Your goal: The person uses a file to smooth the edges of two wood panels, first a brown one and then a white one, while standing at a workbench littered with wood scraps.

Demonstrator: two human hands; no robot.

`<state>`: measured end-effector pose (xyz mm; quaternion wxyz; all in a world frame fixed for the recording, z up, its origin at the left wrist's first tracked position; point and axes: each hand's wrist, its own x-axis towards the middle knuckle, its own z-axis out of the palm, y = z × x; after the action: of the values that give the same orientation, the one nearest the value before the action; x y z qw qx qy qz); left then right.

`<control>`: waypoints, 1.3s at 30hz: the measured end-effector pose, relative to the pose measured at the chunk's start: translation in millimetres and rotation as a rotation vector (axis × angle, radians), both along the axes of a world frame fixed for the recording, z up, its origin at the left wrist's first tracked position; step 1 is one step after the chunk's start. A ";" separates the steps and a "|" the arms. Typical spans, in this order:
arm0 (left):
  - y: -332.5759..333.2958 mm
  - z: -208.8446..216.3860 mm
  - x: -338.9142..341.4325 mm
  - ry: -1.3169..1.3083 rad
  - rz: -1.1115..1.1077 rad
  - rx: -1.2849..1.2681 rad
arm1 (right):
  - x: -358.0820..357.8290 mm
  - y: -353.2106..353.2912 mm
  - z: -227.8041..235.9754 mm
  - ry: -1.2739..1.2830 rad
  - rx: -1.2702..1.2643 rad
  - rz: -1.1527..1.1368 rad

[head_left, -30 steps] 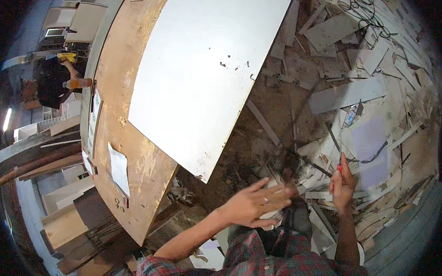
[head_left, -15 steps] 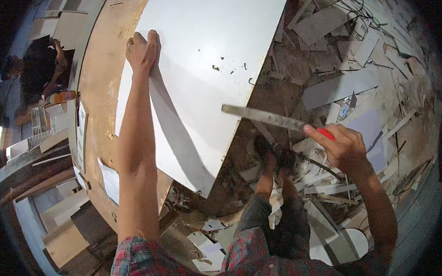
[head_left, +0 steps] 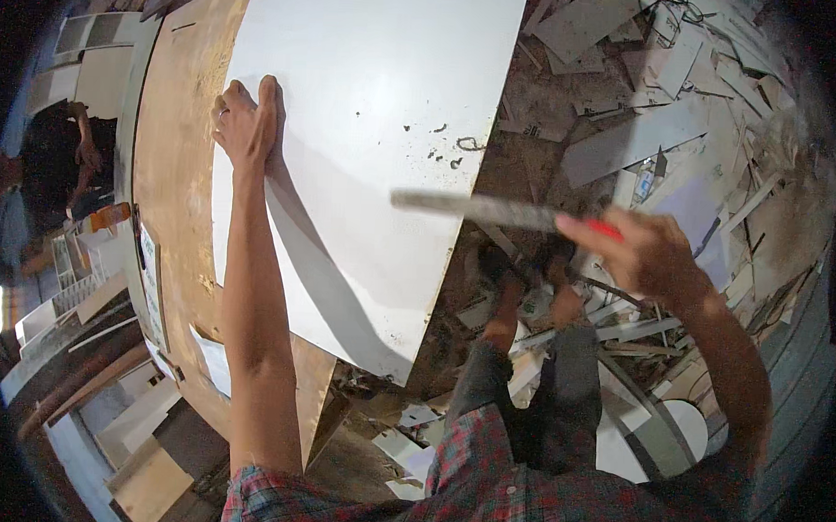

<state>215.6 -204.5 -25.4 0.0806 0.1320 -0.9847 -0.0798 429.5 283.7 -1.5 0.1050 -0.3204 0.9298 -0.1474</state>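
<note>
A large white board (head_left: 377,103) lies on a brown wooden worktable (head_left: 179,115), its right edge jutting out over the floor. My left hand (head_left: 248,122) grips the board's left edge, fingers curled over it and thumb on top. In my right hand (head_left: 644,250) is a long flat file (head_left: 475,208) with a red handle, blurred by motion. Its grey blade points left and crosses over the board's right edge; whether it touches that edge I cannot tell. Small dark bits (head_left: 437,154) and a thin curl (head_left: 469,144) lie on the board near the right edge.
Board offcuts (head_left: 634,144) and scraps cover the floor to the right, around my feet (head_left: 501,264). A small bottle (head_left: 645,181) lies among them. At the far left another person (head_left: 72,157) is near an orange object (head_left: 106,217) and stacked panels (head_left: 152,482).
The file and my right hand have moved slightly left, so more of the blade lies over the board. My left hand keeps its hold. The whole view has shifted a little.
</note>
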 end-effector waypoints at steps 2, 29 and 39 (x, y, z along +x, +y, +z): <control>2.2 -5.5 -2.4 0.001 -0.006 -0.024 | -55.6 -21.5 -7.7 0.115 -0.064 0.011; -10.6 -6.2 -45.1 0.014 0.175 -0.072 | -134.9 23.5 4.7 0.216 -0.018 0.157; -11.0 -6.2 -41.2 -0.021 0.165 -0.056 | -110.2 73.2 -4.1 0.006 -0.050 0.152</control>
<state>174.4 -215.5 -31.6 0.0805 0.2111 -0.9732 -0.0440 319.3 357.0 -5.6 0.1052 -0.3930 0.8991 -0.1615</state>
